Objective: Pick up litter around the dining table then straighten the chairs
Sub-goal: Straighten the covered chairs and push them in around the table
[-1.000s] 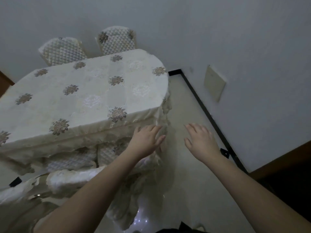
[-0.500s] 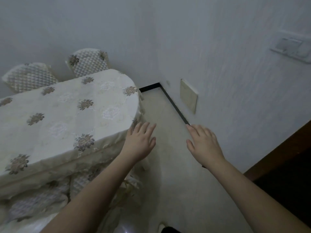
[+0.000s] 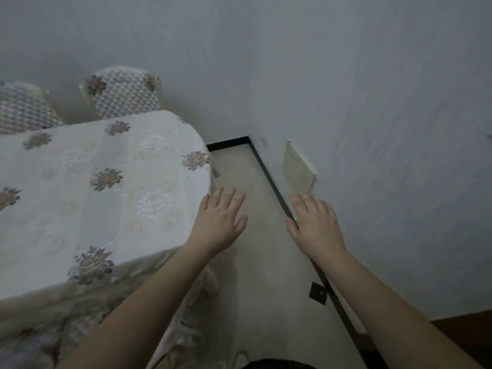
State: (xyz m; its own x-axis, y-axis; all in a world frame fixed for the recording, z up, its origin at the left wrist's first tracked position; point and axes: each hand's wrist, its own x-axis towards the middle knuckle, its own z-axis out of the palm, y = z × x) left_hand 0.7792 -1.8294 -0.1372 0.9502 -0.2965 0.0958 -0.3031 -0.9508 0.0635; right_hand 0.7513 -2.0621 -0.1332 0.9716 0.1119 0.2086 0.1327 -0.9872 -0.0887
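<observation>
The dining table [image 3: 80,198] fills the left, covered by a cream cloth with flower motifs. Two quilted chair backs stand behind its far side: one chair [image 3: 125,93] near the corner, another chair [image 3: 22,107] at the left edge. My left hand [image 3: 219,222] hovers palm down, fingers spread, just off the table's right end. My right hand [image 3: 315,225] is held out the same way over the floor strip beside the wall. Both hands hold nothing. No litter shows on the visible floor.
A narrow pale floor strip [image 3: 250,262] runs between the table and the white wall, edged by a black skirting [image 3: 269,177]. A cream wall plate [image 3: 298,167] sits low on the wall. A small black tile [image 3: 318,292] lies by the skirting. Dark wood shows at the bottom right.
My view has swung right and forward along the table's end. Both hands have stayed outstretched and empty, now past the table's corner over the floor strip.
</observation>
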